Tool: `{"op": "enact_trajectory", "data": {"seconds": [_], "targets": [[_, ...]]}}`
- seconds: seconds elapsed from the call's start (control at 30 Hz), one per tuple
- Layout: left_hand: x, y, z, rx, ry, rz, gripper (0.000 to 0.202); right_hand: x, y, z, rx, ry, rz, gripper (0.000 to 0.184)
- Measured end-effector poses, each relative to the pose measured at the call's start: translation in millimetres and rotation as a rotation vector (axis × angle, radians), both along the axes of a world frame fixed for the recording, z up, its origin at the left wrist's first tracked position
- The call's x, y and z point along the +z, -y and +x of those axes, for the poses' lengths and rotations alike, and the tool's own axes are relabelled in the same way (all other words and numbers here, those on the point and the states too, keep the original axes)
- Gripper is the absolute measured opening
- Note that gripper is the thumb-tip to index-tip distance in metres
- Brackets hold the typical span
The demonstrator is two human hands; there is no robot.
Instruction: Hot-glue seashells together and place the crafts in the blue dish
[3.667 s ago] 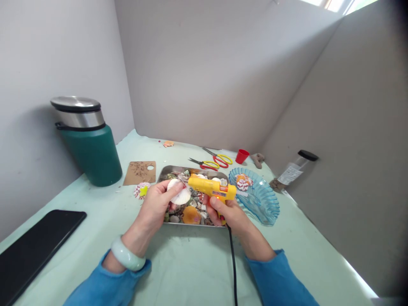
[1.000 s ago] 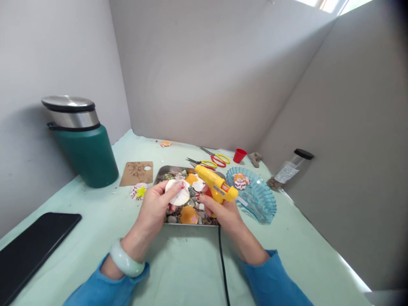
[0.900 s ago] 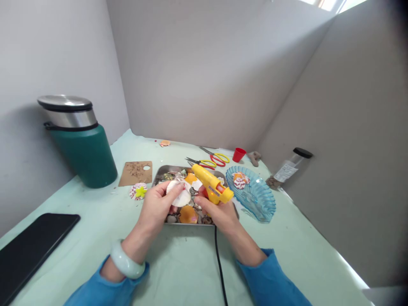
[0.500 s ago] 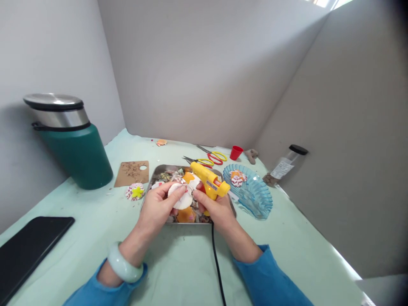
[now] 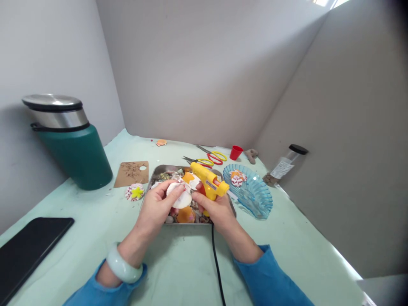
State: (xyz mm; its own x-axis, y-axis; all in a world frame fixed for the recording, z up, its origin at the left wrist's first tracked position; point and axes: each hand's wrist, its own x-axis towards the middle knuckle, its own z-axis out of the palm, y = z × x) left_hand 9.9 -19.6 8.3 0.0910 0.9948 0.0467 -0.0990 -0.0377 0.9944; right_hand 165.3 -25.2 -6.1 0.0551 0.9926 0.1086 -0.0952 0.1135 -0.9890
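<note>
Between the thumb and fingers of my left hand (image 5: 157, 204) is a white seashell (image 5: 181, 199), with a small red spot near its upper edge under my thumb. My right hand (image 5: 216, 208) grips a yellow hot glue gun (image 5: 207, 180) whose nozzle points up and away to the left; its black cord (image 5: 216, 259) runs down toward me. The right thumb and fingertips come close to the shell's right edge; whether they touch it I cannot tell. Both hands are over a metal tray (image 5: 154, 174) filled with assorted shells, including an orange one (image 5: 186, 215).
Left stand a green bottle (image 5: 78, 157), a black phone (image 5: 35, 250), a brown card (image 5: 131, 173) and a shell with a yellow flower shape (image 5: 137, 193). Behind the tray lie scissors (image 5: 208, 162) and a red cup (image 5: 236, 153). Right are a blue shell-shaped dish (image 5: 255, 193) and a black-lidded jar (image 5: 283, 165).
My left hand and the white shell have shifted very slightly left. The glue gun stays almost where it was in my right hand.
</note>
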Motion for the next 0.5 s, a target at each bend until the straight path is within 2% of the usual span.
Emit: {"op": "enact_trajectory", "data": {"seconds": [0.33,0.5], "targets": [[4.2,2.1,1.6,-0.091,-0.031,-0.045,0.036,-0.5,-0.9,-0.3,-0.075,-0.088,0.041,0.029],[4.1,1.0,0.0,-0.131,-0.087,-0.042,0.039,-1.2,-0.8,0.0,-0.104,-0.03,0.069,0.025]]}}
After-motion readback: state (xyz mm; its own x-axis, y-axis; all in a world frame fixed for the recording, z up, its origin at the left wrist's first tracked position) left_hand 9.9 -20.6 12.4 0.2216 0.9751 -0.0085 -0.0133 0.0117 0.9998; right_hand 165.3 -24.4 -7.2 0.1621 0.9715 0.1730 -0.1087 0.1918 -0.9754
